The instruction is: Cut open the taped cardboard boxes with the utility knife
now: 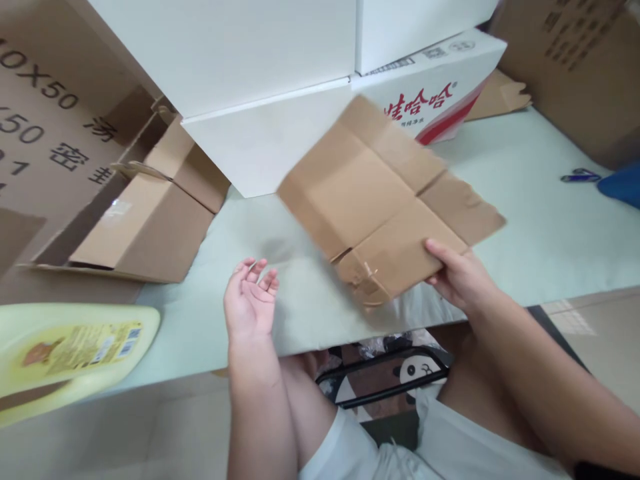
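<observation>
A flattened brown cardboard box (pixel 370 193), creased and torn along its right edge, is held up at a tilt above the table. My right hand (pixel 457 273) grips its lower right edge, thumb on the near face and the other fingers behind. Crumpled clear tape clings to its bottom corner. My left hand (pixel 253 297) is apart from the cardboard, to its lower left, palm turned up with the fingers loosely curled and nothing in them.
White boxes (pixel 270 147) stand along the back, one with red lettering (pixel 420 100). At left are an open cardboard box (pixel 150 227) and a yellow-green bottle (pixel 80 353). A blue object (pixel 620 183) lies on the pale green tabletop (pixel 540 233) at right. Below sits a black-framed, panda-print item (pixel 385 377).
</observation>
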Available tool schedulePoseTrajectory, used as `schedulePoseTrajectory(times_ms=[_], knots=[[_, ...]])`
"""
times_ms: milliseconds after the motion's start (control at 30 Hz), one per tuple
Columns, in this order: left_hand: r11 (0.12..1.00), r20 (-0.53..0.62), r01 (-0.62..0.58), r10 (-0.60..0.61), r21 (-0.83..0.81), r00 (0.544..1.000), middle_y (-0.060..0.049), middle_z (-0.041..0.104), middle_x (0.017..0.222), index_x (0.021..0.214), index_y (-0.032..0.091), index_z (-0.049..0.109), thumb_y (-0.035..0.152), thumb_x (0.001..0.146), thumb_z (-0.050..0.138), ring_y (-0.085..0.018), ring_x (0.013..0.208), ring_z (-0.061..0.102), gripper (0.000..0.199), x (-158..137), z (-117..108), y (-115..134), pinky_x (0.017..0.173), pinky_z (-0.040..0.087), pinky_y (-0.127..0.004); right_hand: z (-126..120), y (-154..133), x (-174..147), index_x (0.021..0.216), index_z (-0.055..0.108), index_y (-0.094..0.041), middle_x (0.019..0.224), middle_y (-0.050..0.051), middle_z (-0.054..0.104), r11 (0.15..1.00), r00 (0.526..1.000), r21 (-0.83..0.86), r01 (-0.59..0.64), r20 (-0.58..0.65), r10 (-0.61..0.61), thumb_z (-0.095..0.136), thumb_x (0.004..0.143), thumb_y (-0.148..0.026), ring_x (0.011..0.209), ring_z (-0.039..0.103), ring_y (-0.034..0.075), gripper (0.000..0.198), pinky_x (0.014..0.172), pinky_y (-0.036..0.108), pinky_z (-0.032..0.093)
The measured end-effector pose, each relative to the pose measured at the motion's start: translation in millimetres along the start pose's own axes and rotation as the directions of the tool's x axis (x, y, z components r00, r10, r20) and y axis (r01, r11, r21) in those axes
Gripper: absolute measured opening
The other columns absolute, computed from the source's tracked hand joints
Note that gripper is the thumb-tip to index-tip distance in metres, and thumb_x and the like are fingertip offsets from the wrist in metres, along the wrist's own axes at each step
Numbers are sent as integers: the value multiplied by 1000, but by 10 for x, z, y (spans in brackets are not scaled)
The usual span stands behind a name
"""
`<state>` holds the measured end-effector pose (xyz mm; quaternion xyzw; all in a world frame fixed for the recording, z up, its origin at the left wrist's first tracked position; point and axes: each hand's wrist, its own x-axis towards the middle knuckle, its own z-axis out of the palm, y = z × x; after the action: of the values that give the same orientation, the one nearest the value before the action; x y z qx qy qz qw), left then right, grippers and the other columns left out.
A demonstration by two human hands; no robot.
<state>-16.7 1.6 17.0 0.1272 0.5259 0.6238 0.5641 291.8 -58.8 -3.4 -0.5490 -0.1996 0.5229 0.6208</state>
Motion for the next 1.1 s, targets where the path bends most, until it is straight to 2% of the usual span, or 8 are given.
schedulePoseTrajectory(times_ms=[100, 167, 267, 467, 600, 767, 967, 1100], knots=[[1000, 13, 28, -28, -6, 1000, 2, 65, 69, 79, 19, 60, 26, 63, 70, -12, 52, 64, 20, -18, -14, 50, 50, 50, -22, -276, -137, -202, 82, 72, -26, 106, 7, 77, 990, 929, -88, 112, -345, -135, 92, 54, -38, 66, 67, 15, 36, 33, 19, 43], [999, 27, 37, -37, -13, 999, 3, 63, 66, 76, 19, 59, 26, 61, 72, -11, 50, 62, 20, -14, -39, 69, 50, 50, -22, -482, -230, -330, 80, 72, -32, 127, 11, 74, 962, 805, -212, 170, -533, -260, 89, 59, -35, 94, 75, 25, 27, 39, 24, 49], [1000, 79, 17, -15, -25, 997, 4, 61, 64, 73, 19, 58, 27, 62, 72, -10, 50, 61, 20, 1, -85, 75, 50, 49, -21, -758, -423, -364, 94, 73, -41, 144, 8, 67, 888, 706, -424, 179, -573, -416, 82, 72, -40, 128, 67, 30, 23, 63, 40, 63], [999, 216, -42, 36, 20, 976, 3, 61, 64, 71, 19, 60, 32, 63, 76, -9, 53, 61, 22, 0, -96, 45, 54, 51, -19, -855, -1279, 438, 107, 72, -36, 138, 12, 70, 799, 558, -547, 251, -593, -581, 84, 75, -28, 115, 74, 23, 35, 75, 39, 60], [999, 204, -16, 10, 28, 979, 2, 61, 64, 70, 19, 60, 32, 62, 75, -9, 52, 60, 22, -13, -71, 58, 55, 52, -20, -720, -1686, 900, 84, 68, -21, 127, 25, 70, 808, 693, -581, 99, -542, -475, 76, 84, -17, 110, 75, 25, 9, 73, 38, 58], [1000, 193, -25, 27, -11, 981, 2, 60, 64, 70, 18, 60, 32, 62, 74, -9, 53, 58, 21, -7, -138, 147, 55, 50, -20, -569, -1281, 695, 69, 60, -20, 114, 22, 68, 820, 895, -564, -98, -410, -175, 71, 86, -9, 88, 72, 16, 23, 79, 38, 59], [995, 197, -25, 44, -98, 979, 2, 59, 64, 70, 19, 59, 31, 63, 74, -8, 53, 56, 21, -48, -303, 266, 53, 49, -19, -110, -799, 337, 85, 70, -23, 103, 15, 71, 745, 985, -656, -117, -170, 5, 79, 79, -16, 89, 70, 20, 13, 70, 32, 60], [982, 188, -46, 81, -184, 979, 3, 57, 63, 69, 19, 58, 31, 63, 72, -8, 50, 55, 19, -57, -492, 382, 51, 46, -20, 450, -666, 266, 92, 71, -22, 98, 9, 73, 648, 997, -761, 34, 69, 28, 81, 75, -22, 89, 71, 21, 20, 67, 30, 61]])
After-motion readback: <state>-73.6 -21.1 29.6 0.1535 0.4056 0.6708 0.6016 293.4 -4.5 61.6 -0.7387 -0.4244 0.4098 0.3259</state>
